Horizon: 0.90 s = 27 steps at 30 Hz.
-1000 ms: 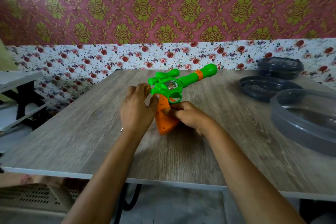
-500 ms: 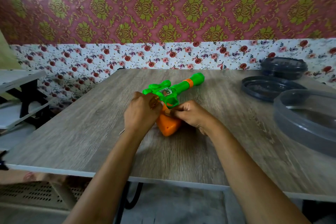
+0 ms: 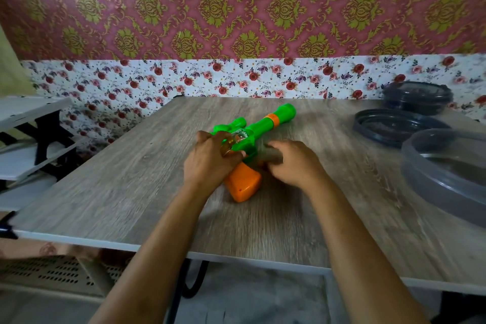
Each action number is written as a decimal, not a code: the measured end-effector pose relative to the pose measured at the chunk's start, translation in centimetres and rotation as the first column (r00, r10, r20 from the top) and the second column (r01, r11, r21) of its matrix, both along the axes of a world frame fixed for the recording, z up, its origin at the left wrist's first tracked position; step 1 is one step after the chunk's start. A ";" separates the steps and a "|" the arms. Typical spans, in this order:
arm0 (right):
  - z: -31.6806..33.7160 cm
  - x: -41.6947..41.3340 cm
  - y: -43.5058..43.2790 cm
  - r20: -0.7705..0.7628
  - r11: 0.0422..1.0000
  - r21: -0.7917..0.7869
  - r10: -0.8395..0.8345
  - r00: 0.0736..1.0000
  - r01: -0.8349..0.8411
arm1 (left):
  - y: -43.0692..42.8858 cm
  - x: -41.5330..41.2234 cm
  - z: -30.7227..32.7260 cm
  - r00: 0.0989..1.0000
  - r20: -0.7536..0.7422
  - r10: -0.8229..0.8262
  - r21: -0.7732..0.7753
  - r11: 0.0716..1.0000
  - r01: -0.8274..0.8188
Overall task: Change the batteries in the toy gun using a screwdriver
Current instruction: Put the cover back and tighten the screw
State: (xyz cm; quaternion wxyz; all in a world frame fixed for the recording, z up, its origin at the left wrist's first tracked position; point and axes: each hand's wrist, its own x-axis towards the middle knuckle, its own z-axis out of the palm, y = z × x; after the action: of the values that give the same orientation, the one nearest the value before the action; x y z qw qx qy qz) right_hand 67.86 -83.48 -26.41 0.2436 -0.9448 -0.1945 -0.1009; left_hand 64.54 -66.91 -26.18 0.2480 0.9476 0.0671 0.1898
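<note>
The toy gun (image 3: 263,126) lies flat on the table (image 3: 126,181), the left hand (image 3: 207,162) over its body clasping what looks like an amber screwdriver (image 3: 226,146), the right hand (image 3: 292,166) curled beside its trigger guard — grip unclear — so best pin the gun steady before seating the tip squarely.

The toy gun (image 3: 252,137) is no longer tipped up; it now lies flat on the table (image 3: 131,179). My left hand (image 3: 210,163) grips over its body, and my right hand (image 3: 292,163) has slid aside.
</note>
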 end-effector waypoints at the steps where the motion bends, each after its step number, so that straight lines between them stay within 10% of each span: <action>1: -0.2 0.0 -0.2 0.001 0.996 -0.085 -0.013 1.000 0.013 | -0.1 0.1 0.0 1.000 -0.012 -0.007 0.001 1.000 0.007; 10: -2.0 0.5 0.4 -0.110 0.974 -0.224 -0.006 0.994 -0.019 | -0.3 1.7 -0.1 0.994 -0.102 -0.045 0.039 0.998 0.049; 17: -1.5 -0.4 2.0 -0.147 0.991 0.100 0.100 0.984 -0.085 | 0.6 1.8 -0.3 0.993 -0.111 -0.039 0.019 0.999 0.042; 27: -0.6 1.3 9.6 -0.233 0.972 -0.006 0.226 0.946 -0.233 | 7.4 1.6 -0.2 0.989 -0.132 0.064 0.005 0.998 -0.064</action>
State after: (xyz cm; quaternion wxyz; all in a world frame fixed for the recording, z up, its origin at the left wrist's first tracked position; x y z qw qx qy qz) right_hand 69.14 -73.92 -26.98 0.2590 -0.9249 -0.2751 0.0418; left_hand 66.17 -59.55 -26.38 0.2366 0.9555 0.1138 0.1348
